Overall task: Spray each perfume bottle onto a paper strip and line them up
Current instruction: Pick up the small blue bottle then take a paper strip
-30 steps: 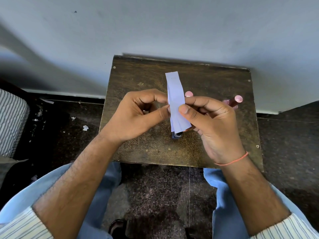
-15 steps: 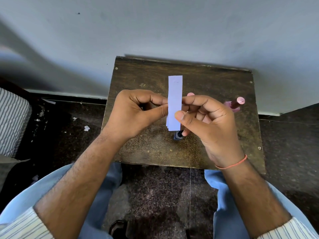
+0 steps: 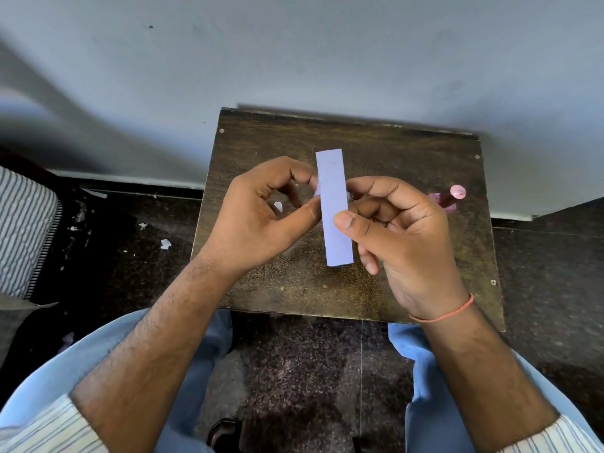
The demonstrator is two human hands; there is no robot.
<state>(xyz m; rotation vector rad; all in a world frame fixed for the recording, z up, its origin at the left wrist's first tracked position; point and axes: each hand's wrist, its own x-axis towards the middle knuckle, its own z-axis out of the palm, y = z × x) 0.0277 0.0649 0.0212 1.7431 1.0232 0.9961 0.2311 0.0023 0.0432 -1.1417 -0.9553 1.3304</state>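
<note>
Both hands meet over the small dark brown wooden surface [image 3: 408,152], pinching a pale lilac rectangular paper strip [image 3: 334,207] between them. Left hand [image 3: 261,220]: thumb and forefinger closed on the strip's left edge, other fingers curled in. Right hand [image 3: 402,237]: thumb pressed on the strip's front right edge approx. mid-length, forefinger bent behind it; the remaining fingers are loosely curled. A sliver of a second lilac layer peeks out at the left edge by the left thumb; can't tell whether it's a fold or another piece. The strip's long axis runs away from the person toward the wall, top end leaning slightly left, broad face to the camera, held above the surface w/o touching it. Its lower end covers something dark on the surface, too hidden to identify. A pink perfume bottle with a round pale pink cap [image 3: 449,197] sits near the surface's right side, mostly hidden behind the right hand's knuckles; can't tell if it's upright or lying down.
</note>
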